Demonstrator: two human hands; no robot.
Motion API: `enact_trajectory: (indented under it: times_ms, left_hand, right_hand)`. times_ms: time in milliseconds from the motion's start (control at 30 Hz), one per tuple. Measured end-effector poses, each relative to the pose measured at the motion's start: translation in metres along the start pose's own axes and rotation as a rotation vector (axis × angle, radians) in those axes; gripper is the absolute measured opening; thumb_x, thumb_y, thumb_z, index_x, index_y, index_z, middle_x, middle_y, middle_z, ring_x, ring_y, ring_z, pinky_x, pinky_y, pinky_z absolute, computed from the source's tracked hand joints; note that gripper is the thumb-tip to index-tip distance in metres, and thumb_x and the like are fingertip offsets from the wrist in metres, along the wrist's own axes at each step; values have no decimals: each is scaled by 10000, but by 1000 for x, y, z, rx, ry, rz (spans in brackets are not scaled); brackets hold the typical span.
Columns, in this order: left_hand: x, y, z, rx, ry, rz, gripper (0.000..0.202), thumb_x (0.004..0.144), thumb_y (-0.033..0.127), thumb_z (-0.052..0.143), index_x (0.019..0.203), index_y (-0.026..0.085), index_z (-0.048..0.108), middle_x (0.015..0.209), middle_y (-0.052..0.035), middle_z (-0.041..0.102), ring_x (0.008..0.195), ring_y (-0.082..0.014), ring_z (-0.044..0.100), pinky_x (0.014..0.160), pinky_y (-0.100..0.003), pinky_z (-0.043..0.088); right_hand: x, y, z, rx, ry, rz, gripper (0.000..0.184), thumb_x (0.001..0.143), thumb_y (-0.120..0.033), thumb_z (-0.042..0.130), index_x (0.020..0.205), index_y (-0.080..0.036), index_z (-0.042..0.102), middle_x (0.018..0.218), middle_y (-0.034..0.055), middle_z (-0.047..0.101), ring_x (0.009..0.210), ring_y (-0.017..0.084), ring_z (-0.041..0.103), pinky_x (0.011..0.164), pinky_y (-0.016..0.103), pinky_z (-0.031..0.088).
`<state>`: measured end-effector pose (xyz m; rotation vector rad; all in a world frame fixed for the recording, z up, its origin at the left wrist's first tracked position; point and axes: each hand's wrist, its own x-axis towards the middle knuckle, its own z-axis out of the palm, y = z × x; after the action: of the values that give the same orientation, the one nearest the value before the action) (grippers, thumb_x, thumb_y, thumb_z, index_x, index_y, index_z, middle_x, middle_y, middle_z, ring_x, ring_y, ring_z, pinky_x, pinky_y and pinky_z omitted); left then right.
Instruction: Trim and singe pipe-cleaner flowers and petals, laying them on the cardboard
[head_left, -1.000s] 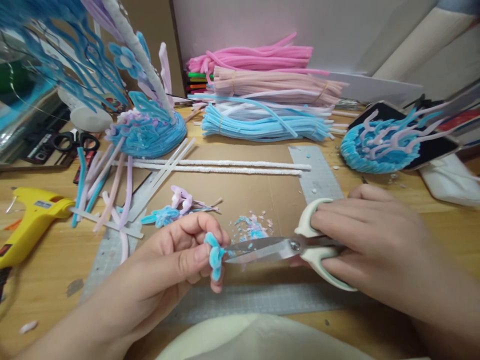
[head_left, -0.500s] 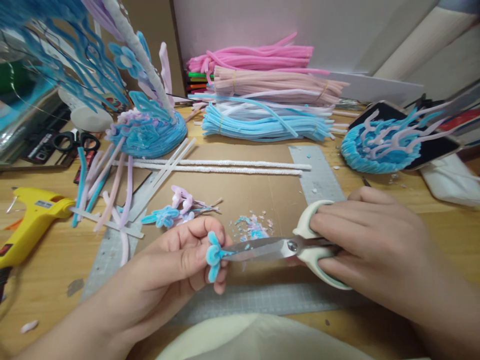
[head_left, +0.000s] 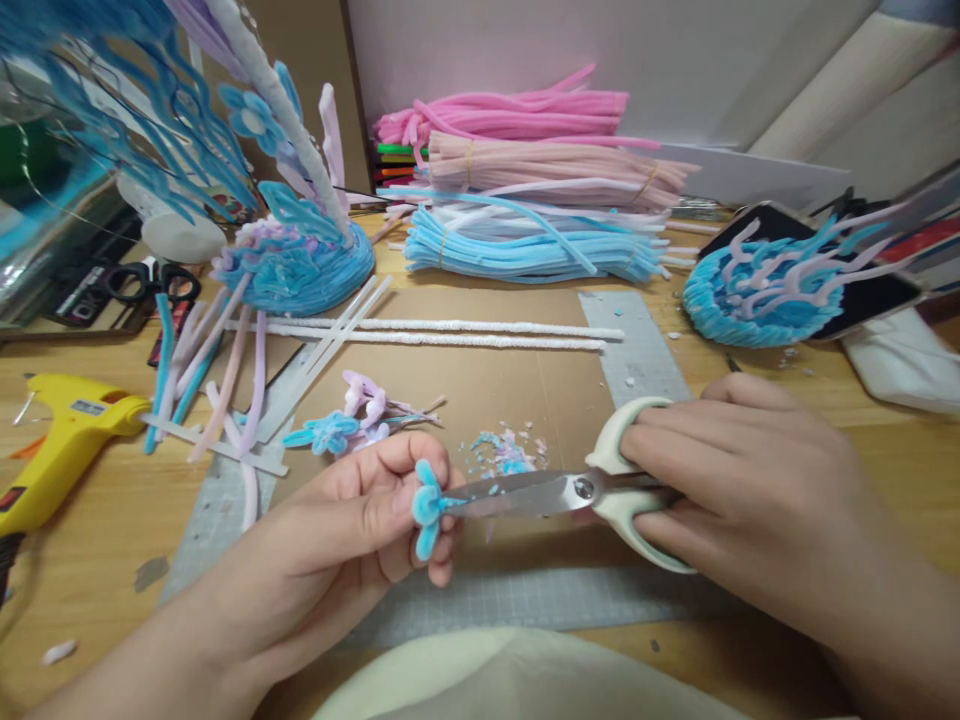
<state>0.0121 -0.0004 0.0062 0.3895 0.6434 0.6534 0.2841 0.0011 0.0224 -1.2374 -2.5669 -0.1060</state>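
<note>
My left hand (head_left: 367, 525) pinches a small blue pipe-cleaner flower (head_left: 426, 508) between thumb and fingers, its petals toward me and its stem pointing right. My right hand (head_left: 750, 480) grips scissors (head_left: 585, 488) with pale green handles. Their blades reach left and lie at the flower's stem, nearly closed together. Beneath the blades, blue and lilac fuzz clippings (head_left: 514, 455) are scattered on brown cardboard (head_left: 562, 390). Just beyond my left hand lie finished blue and lilac pipe-cleaner flowers (head_left: 330, 433) with twisted stems.
A yellow glue gun (head_left: 67, 430) lies at the left, beside loose pipe cleaners (head_left: 255, 370). Bundles of blue pipe cleaners (head_left: 525, 245) and pink ones (head_left: 517, 115) are stacked at the back. A blue fuzzy ornament (head_left: 757, 300) rests on a phone at the right; a taller one (head_left: 300, 275) stands at left.
The scissor blades have closed a little at the stem, and the handles have drawn slightly together. My left hand and the flower have hardly moved.
</note>
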Motion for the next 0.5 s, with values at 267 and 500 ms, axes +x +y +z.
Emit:
enact_trajectory:
  times_ms: [267, 500]
  left_hand:
    - [0, -1, -1, 6, -15, 2, 175, 774, 255, 808, 880, 151, 715, 753, -9, 643, 654, -94, 614, 614, -175, 520]
    - [1, -2, -2, 9, -24, 3, 151, 810, 254, 774, 897, 153, 704, 768, -11, 646, 668, -96, 615, 634, -186, 524]
  right_hand:
    - [-1, 1, 1, 4, -6, 3, 225, 829, -211, 546, 634, -240, 437, 542, -51, 502, 523, 159, 465, 610, 336, 261]
    - [0, -1, 0, 36, -17, -1, 269, 860, -242, 550, 613, -232, 446, 535, -56, 494, 510, 146, 467, 599, 328, 257]
